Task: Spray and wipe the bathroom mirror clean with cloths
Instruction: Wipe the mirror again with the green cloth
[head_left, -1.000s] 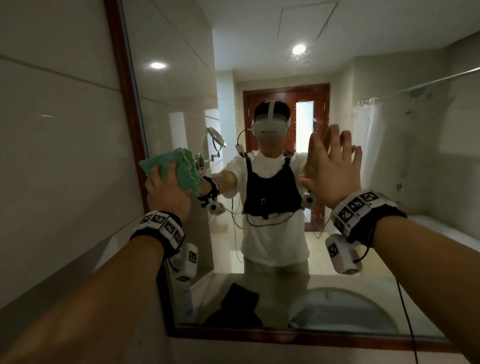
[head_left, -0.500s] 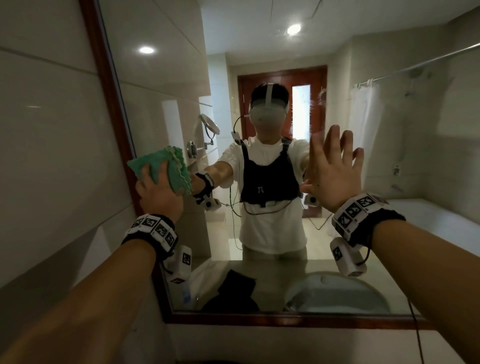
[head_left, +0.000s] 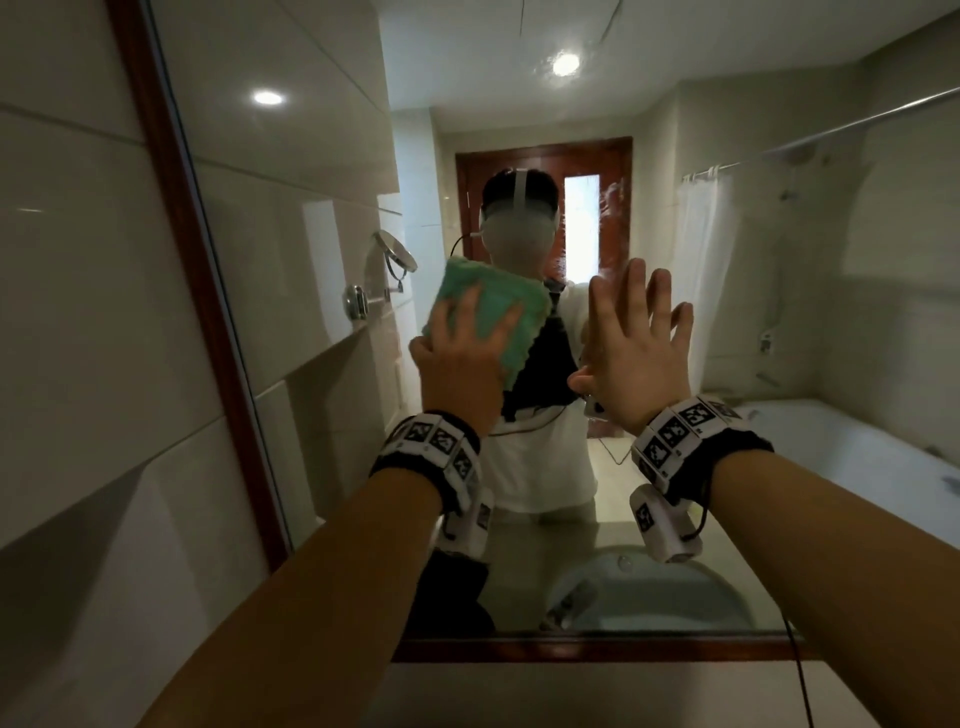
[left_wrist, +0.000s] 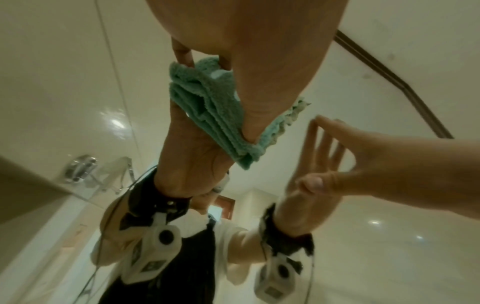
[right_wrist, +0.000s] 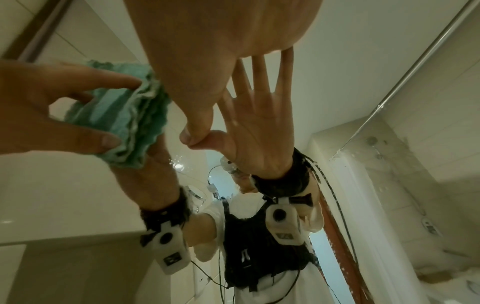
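The bathroom mirror (head_left: 311, 182) fills the wall ahead in a dark wood frame (head_left: 171, 260). My left hand (head_left: 462, 358) holds a folded green cloth (head_left: 498, 317) flat against the glass near the middle, thumb and fingers curled round its edges. The left wrist view shows the cloth (left_wrist: 207, 107) sandwiched between palm and mirror. My right hand (head_left: 634, 353) is just to the right, fingers straight and spread, its fingertips touching the glass. In the right wrist view, the right hand (right_wrist: 221, 30) meets its own reflection and the cloth (right_wrist: 130, 119) sits beside it in my left hand (right_wrist: 39, 102).
A tiled wall (head_left: 78, 364) runs along the left of the frame. The pale counter (head_left: 571, 696) lies under the mirror's lower edge. The glass reflects a sink (head_left: 649, 597), a dark item (head_left: 447, 597), a bathtub and a shower curtain. A black cable (head_left: 795, 675) hangs from my right wrist.
My left hand has swept the cloth rightward from the mirror's left edge to the middle, close beside the right hand. The right hand has stayed on the glass.
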